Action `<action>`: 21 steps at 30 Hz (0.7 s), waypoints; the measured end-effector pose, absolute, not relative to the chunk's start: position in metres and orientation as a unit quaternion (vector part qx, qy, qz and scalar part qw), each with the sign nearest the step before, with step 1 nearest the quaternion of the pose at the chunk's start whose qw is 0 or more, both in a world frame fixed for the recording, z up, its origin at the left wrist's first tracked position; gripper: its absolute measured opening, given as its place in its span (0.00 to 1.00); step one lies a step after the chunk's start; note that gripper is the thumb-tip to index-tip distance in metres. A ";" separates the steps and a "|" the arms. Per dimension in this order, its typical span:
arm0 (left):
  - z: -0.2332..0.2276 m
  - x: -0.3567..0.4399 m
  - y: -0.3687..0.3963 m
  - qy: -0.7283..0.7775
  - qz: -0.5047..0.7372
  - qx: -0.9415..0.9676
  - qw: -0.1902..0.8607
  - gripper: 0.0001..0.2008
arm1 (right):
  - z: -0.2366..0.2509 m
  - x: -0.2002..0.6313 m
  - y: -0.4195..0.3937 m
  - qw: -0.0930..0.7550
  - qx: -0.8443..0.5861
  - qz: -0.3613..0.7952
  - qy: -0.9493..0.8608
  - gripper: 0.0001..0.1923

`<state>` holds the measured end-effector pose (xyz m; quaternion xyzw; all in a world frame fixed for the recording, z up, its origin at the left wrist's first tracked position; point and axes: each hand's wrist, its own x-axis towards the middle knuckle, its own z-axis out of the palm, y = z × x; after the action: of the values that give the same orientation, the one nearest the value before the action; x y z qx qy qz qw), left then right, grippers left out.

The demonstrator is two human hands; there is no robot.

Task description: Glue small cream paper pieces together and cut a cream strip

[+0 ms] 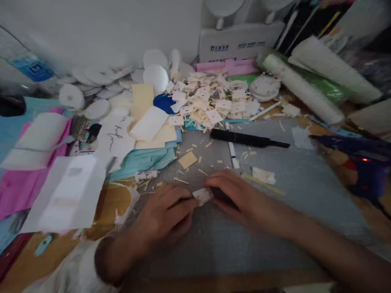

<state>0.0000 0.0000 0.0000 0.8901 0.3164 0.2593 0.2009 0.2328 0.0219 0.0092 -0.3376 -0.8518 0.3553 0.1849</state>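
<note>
Two hands' fingers pinch a small white scrap point(202, 195) on the littered grey mat point(299, 179) by a white wall point(100, 28)

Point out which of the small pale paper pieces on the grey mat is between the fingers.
The crumpled whitish piece, pinched between left hand and right hand. The other lies untouched beyond the right hand.
</note>
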 end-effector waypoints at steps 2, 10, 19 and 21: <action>0.010 0.000 -0.003 0.325 0.256 0.887 0.206 0.16 | 0.010 0.234 0.020 0.184 -0.336 0.352 -0.854 0.12; 0.020 0.004 -0.002 0.341 0.192 0.902 0.181 0.20 | 0.011 0.233 0.019 0.186 -0.341 0.353 -0.851 0.14; 0.021 0.002 -0.004 0.374 0.254 0.875 0.173 0.15 | 0.010 0.233 0.019 0.192 -0.342 0.343 -0.854 0.14; 0.018 -0.001 -0.002 0.414 0.279 0.853 0.153 0.12 | 0.012 0.232 0.020 0.189 -0.342 0.341 -0.855 0.13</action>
<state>-0.0009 -0.0017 0.0185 0.8530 0.4142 0.2786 0.1526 0.2315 0.0197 0.0116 -0.3423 -0.8549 0.3412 0.1887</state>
